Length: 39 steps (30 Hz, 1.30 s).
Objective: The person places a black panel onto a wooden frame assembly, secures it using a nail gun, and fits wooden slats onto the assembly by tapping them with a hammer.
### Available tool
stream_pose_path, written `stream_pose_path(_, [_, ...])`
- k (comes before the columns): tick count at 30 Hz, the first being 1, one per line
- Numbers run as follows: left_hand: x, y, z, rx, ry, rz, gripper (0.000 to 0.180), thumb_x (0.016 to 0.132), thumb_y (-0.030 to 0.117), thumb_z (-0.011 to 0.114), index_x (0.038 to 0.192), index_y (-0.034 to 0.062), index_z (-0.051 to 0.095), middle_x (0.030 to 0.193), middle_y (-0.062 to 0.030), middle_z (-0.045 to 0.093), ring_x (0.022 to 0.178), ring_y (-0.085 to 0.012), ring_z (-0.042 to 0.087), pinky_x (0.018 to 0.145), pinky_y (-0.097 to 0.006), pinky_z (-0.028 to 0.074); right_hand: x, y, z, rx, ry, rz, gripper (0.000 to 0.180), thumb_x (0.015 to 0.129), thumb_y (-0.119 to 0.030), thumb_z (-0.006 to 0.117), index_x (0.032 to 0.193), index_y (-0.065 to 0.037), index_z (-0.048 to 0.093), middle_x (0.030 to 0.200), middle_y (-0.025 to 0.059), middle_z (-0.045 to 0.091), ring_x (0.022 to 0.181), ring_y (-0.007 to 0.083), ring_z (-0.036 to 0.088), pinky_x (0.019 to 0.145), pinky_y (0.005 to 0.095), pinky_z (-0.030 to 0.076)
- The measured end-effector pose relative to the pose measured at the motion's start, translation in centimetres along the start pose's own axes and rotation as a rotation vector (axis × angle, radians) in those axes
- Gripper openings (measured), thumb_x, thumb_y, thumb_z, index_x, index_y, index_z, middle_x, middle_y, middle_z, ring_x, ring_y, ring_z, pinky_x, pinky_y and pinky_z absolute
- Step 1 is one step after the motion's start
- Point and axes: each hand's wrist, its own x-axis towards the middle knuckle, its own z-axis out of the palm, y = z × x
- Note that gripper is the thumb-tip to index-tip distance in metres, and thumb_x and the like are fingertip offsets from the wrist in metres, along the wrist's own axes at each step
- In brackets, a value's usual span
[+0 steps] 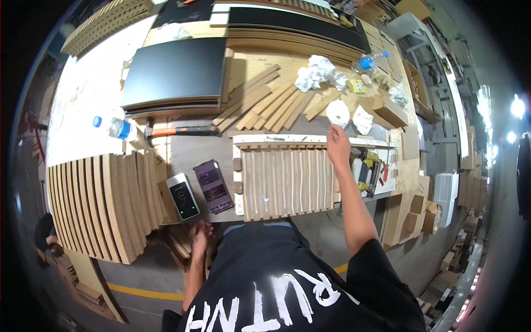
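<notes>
Cluttered workbench (188, 149) in a timber-stacked workshop; right hand (338, 145) flat on slatted panel (287, 182); left hand (199, 235) grip unclear

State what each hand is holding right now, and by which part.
Right hand rests on the far edge of the slatted wood panel; no closed grip is visible. Left hand reaches toward wood strips below the table edge; a hold cannot be told.
</notes>
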Motion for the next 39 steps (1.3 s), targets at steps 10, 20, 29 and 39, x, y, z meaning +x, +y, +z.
stream_pose_path(10, [-8.5, -4.8, 4.0, 0.004, 0.043, 0.034, 0.045, 0.097, 0.047, 0.06, 0.102, 0.0027, 0.067, 0.09, -0.009, 0.069, 0.081, -0.0196, 0.065, 0.073, -0.034, 0.053, -6.9, 14.3, -11.0, -0.111, 0.184, 0.034, 0.023, 0.092, -0.005, 0.058, 0.114, 0.0, 0.062, 0.098, 0.0179, 0.068, 0.088, 0.0335, 0.067, 0.078, 0.0393, 0.053])
stream_pose_path(20, [-7.5, 0.7, 12.2, 0.293, -0.203, 0.022, 0.039, 0.104, 0.033, 0.049, 0.116, -0.0016, 0.061, 0.101, -0.0116, 0.069, 0.089, -0.0186, 0.067, 0.079, -0.031, 0.053, -15.6, 14.3, -10.7, -0.271, -0.113, 0.271, 0.049, 0.089, -0.021, 0.066, 0.133, -0.006, 0.048, 0.112, 0.0218, 0.061, 0.102, 0.0425, 0.06, 0.087, 0.05, 0.05])
stream_pose_path(29, [-8.9, -1.2, 8.5, 0.121, -0.063, 0.033, 0.034, 0.102, 0.03, 0.054, 0.113, 0.0001, 0.064, 0.098, -0.0079, 0.069, 0.084, -0.0152, 0.066, 0.076, -0.028, 0.052, -13.0, 10.8, -8.9, -0.385, -0.06, 0.116, 0.041, 0.088, -0.016, 0.066, 0.124, -0.001, 0.055, 0.116, 0.0234, 0.061, 0.111, 0.0415, 0.057, 0.095, 0.048, 0.046])
stream_pose_path(39, [-14.2, -6.3, 5.2, -0.146, 0.239, -0.031, 0.03, 0.103, 0.024, 0.055, 0.113, -0.0024, 0.063, 0.087, -0.0017, 0.064, 0.079, -0.0074, 0.057, 0.072, -0.023, 0.048, 3.7, -18.5, 20.0, 0.317, -0.432, -0.1, 0.066, 0.083, -0.059, 0.071, 0.098, 0.005, 0.063, 0.081, 0.0179, 0.07, 0.069, 0.0238, 0.07, 0.066, 0.0344, 0.055])
